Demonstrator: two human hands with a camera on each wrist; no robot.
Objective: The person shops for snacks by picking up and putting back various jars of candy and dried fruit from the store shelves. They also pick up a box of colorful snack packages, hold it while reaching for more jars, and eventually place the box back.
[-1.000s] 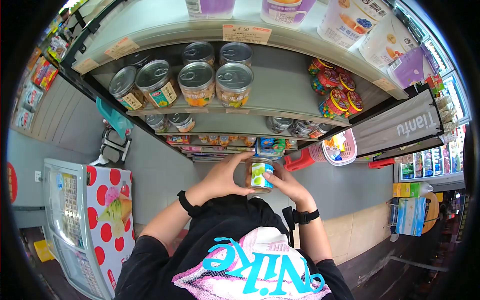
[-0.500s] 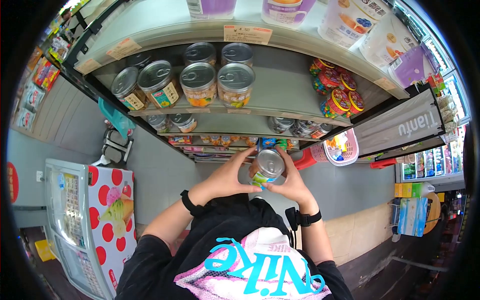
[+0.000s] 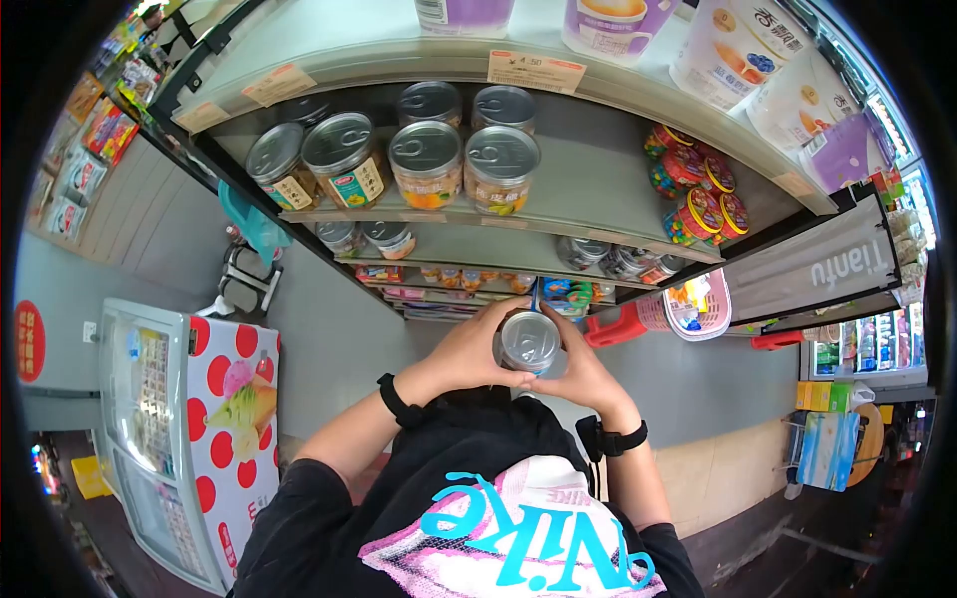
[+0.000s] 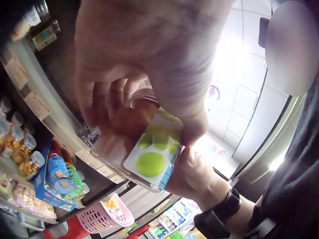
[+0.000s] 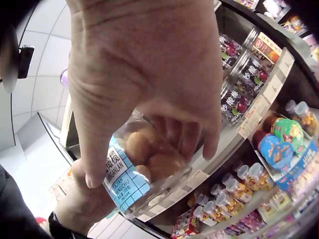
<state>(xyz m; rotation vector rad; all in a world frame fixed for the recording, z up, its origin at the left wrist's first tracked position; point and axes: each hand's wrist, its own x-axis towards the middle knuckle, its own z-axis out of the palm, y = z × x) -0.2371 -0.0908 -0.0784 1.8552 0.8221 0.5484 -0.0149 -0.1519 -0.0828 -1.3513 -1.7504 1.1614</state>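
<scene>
A clear jar with a silver ring-pull lid (image 3: 530, 342) is held between both hands at the front of the body, its lid facing the head camera. The left hand (image 3: 469, 349) grips its left side, the right hand (image 3: 586, 374) its right side, thumbs meeting near the bottom edge. In the left wrist view the label (image 4: 153, 152) shows green fruit, beside the left thumb. Round brown pieces (image 5: 149, 149) lie inside the jar in the right wrist view, where the right thumb rests on the blue-and-white label (image 5: 124, 179).
Shelves (image 3: 598, 219) stand ahead, carrying similar jars (image 3: 426, 164), candy tubs (image 3: 698, 211) and large cups (image 3: 738, 50). A pink basket (image 3: 700, 304) hangs at the right of the lower shelves. A dotted freezer (image 3: 234, 419) stands at the left.
The jar has turned in the hands from label facing the head camera to lid facing it, then leveled further. Both hands keep hold. The head view has shifted slightly, moving the shelves to the right.
</scene>
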